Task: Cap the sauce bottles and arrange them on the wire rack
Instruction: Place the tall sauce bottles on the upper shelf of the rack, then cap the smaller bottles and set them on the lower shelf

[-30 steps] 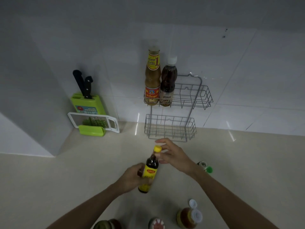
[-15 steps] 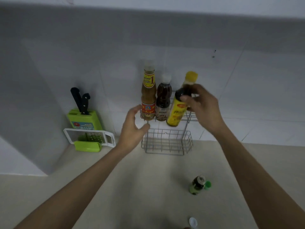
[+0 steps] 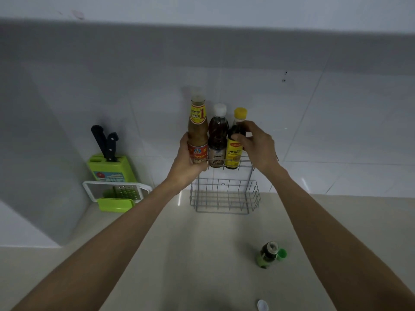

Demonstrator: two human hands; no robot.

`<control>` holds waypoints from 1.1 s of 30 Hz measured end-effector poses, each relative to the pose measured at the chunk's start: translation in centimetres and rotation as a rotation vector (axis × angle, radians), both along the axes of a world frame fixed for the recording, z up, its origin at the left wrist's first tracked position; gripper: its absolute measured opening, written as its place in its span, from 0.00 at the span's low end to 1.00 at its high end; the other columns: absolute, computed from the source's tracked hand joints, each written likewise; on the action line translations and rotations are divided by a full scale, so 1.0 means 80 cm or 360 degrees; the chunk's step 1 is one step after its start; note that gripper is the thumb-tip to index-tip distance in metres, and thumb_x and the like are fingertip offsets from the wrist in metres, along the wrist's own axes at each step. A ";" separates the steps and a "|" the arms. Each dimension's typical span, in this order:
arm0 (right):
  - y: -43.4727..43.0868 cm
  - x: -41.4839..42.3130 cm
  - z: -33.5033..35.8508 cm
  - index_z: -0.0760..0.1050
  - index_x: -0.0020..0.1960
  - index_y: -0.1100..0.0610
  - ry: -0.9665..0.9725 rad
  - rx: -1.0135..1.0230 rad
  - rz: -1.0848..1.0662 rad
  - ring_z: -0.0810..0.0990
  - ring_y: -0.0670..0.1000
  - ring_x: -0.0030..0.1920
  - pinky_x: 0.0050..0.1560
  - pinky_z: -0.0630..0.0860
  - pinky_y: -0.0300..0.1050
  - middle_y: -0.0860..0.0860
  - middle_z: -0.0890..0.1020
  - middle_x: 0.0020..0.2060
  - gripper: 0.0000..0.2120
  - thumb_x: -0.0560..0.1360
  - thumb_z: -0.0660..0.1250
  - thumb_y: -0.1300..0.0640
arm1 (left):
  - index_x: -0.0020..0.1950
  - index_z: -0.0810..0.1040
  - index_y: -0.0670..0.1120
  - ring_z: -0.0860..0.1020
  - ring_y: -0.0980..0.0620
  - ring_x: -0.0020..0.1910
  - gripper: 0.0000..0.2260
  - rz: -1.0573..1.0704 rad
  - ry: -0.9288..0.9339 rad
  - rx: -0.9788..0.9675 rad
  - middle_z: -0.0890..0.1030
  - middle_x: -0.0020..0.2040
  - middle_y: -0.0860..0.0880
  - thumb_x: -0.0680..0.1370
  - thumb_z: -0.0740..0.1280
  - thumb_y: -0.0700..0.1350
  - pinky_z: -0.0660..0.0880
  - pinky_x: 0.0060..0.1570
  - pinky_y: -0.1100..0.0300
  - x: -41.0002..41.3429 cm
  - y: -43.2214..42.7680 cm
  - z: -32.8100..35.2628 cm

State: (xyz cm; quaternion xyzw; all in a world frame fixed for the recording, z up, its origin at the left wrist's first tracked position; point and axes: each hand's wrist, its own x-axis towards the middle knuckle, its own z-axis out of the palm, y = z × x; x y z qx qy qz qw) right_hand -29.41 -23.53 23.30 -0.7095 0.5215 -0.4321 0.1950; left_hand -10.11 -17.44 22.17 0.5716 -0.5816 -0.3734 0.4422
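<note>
- The bench runs pale along a tiled wall, with the wire rack at its back edge – lower basket empty, upper basket holding three capped bottles in a row.
- The left hand is wrapped around the base of the tall light-brown bottle; a white-capped bottle stands in the middle.
- The right hand is clamped on the yellow-capped dark bottle – upright, seated in the upper basket.
- A green knife block and a grater sit at the bench's back left corner.
- An open green bottle stands towards the front right, and a white cap lies at the front edge.
</note>
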 end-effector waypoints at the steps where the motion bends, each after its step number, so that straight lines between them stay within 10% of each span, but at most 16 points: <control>1: -0.001 0.000 -0.002 0.74 0.61 0.50 -0.0009 0.0014 -0.0010 0.83 0.50 0.47 0.43 0.73 0.36 0.48 0.82 0.54 0.15 0.76 0.67 0.47 | 0.76 0.51 0.51 0.74 0.64 0.45 0.40 0.0008 -0.0026 0.0001 0.73 0.56 0.55 0.72 0.68 0.31 0.71 0.34 0.79 0.001 0.000 0.000; 10: 0.006 0.009 -0.018 0.66 0.67 0.52 0.0051 0.0053 -0.0059 0.81 0.53 0.56 0.48 0.75 0.44 0.51 0.79 0.62 0.22 0.78 0.63 0.44 | 0.78 0.45 0.52 0.72 0.61 0.55 0.42 -0.0119 -0.0052 0.0014 0.67 0.63 0.57 0.74 0.66 0.30 0.72 0.41 0.76 0.007 -0.002 -0.010; 13: 0.017 0.009 -0.017 0.61 0.73 0.56 -0.0141 0.0119 -0.0040 0.75 0.53 0.64 0.60 0.73 0.48 0.54 0.74 0.67 0.30 0.77 0.65 0.44 | 0.79 0.43 0.51 0.65 0.54 0.70 0.40 -0.0103 -0.0124 0.0101 0.62 0.74 0.54 0.77 0.66 0.36 0.63 0.58 0.69 0.012 0.015 -0.006; 18: 0.098 0.023 -0.058 0.67 0.68 0.58 -0.0207 -0.0186 -0.0179 0.74 0.53 0.61 0.63 0.73 0.51 0.54 0.76 0.61 0.21 0.77 0.66 0.57 | 0.70 0.70 0.49 0.70 0.51 0.70 0.24 -0.0145 -0.0077 0.0140 0.72 0.71 0.48 0.75 0.66 0.34 0.65 0.70 0.57 0.057 0.093 -0.049; 26: 0.254 0.095 -0.118 0.81 0.51 0.51 0.0501 0.0333 0.1207 0.81 0.42 0.48 0.54 0.78 0.47 0.46 0.83 0.48 0.05 0.76 0.69 0.55 | 0.62 0.75 0.44 0.78 0.60 0.60 0.31 -0.0067 0.0130 0.0618 0.78 0.60 0.45 0.63 0.54 0.25 0.71 0.60 0.68 0.155 0.334 -0.173; 28: 0.270 0.106 -0.107 0.80 0.52 0.50 0.0597 0.0439 0.1365 0.81 0.41 0.48 0.53 0.78 0.43 0.45 0.82 0.49 0.10 0.73 0.71 0.48 | 0.67 0.73 0.45 0.73 0.69 0.62 0.35 -0.0215 -0.0071 0.0731 0.75 0.65 0.49 0.63 0.54 0.24 0.67 0.63 0.70 0.158 0.356 -0.183; 33: 0.311 0.144 -0.101 0.75 0.58 0.48 0.0865 0.0311 0.1740 0.77 0.43 0.47 0.46 0.76 0.37 0.43 0.77 0.51 0.23 0.67 0.72 0.37 | 0.70 0.66 0.55 0.71 0.56 0.65 0.31 -0.0262 -0.0155 0.0904 0.72 0.67 0.55 0.70 0.73 0.40 0.69 0.65 0.58 0.123 0.402 -0.215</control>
